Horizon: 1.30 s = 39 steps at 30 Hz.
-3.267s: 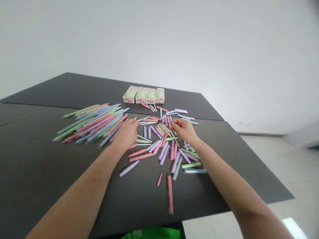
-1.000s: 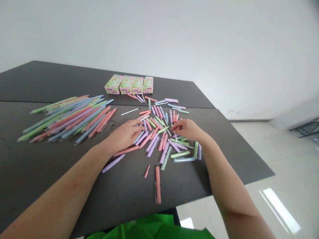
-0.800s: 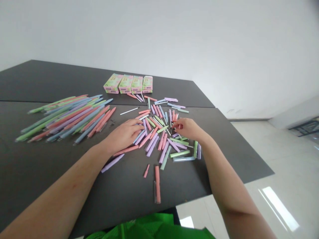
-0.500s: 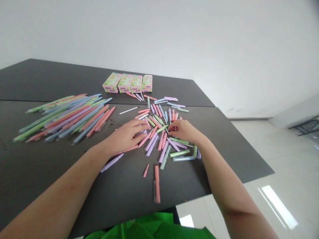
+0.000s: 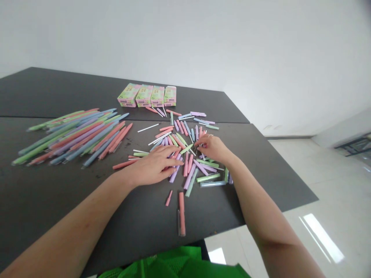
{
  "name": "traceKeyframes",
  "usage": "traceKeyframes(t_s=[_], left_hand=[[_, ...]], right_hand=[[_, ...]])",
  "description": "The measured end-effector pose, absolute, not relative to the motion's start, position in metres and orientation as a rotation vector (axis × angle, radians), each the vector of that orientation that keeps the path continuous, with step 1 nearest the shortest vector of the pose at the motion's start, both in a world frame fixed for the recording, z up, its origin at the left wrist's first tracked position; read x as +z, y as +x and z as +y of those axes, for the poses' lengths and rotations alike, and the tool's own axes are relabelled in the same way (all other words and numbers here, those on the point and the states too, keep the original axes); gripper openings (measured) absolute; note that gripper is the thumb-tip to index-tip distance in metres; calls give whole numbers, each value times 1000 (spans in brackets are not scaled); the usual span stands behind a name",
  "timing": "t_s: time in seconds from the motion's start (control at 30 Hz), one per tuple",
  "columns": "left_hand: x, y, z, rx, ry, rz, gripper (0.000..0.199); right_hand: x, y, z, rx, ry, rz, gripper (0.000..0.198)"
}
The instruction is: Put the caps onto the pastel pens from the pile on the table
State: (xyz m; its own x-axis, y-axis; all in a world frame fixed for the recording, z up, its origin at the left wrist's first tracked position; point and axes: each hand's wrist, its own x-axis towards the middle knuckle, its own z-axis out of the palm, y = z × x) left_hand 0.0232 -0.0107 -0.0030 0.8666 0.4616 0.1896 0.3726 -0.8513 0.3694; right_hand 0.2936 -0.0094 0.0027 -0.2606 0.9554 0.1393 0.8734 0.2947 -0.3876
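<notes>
My left hand (image 5: 158,164) lies palm down over the left of a loose pile of pastel pen parts, its fingers stretched out above purple and coral pieces. My right hand (image 5: 213,148) is at the pile's right side with fingers curled in a pinch; whatever they hold is hidden. Between the hands, a light green pen piece (image 5: 187,149) lies across others. Below it are a purple barrel (image 5: 191,177) and a grey-green barrel (image 5: 192,183). Nearer me lie a coral pen cap with a clear clip (image 5: 182,214) and a short coral piece (image 5: 169,198).
To the left, a heap of assembled-looking pens (image 5: 75,137) in coral, green, blue and purple covers part of the dark table (image 5: 139,227). Several pink-and-green boxes (image 5: 143,95) stand in a row at the back. A white refill (image 5: 148,127) lies behind my left hand.
My left hand has slid right and slightly toward me, uncovering coral, green and white pieces at the pile's left. My right hand has barely moved.
</notes>
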Motion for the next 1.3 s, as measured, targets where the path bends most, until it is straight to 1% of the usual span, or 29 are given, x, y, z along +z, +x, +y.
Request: traceKeyframes(t_s=[0.17,0.3,0.6,0.73,0.87,1.03,1.13,1.3], left_hand=[[-13,16,-2,407,2707,655,30],[-16,11,2,392,2722,672,30],[-17,10,3,416,2687,664,31],[-18,10,3,406,2697,663,30],[-16,10,3,411,2704,655,30],[-15,10,3,419,2694,642,30],[-16,11,2,430,2686,646,30],[-10,13,1,505,2627,717,34]], right_hand=[[1,290,-10,346,-1679,-2287,24],[4,294,-10,384,-1697,-2309,20],[0,302,-7,394,-1462,-2491,9],[0,303,-6,433,-1378,-2515,10],[4,307,-6,586,-1372,-2301,10],[12,313,-10,970,-1449,-1804,17],[17,314,-12,999,-1466,-1715,16],[20,315,-13,964,-1530,-1749,15]])
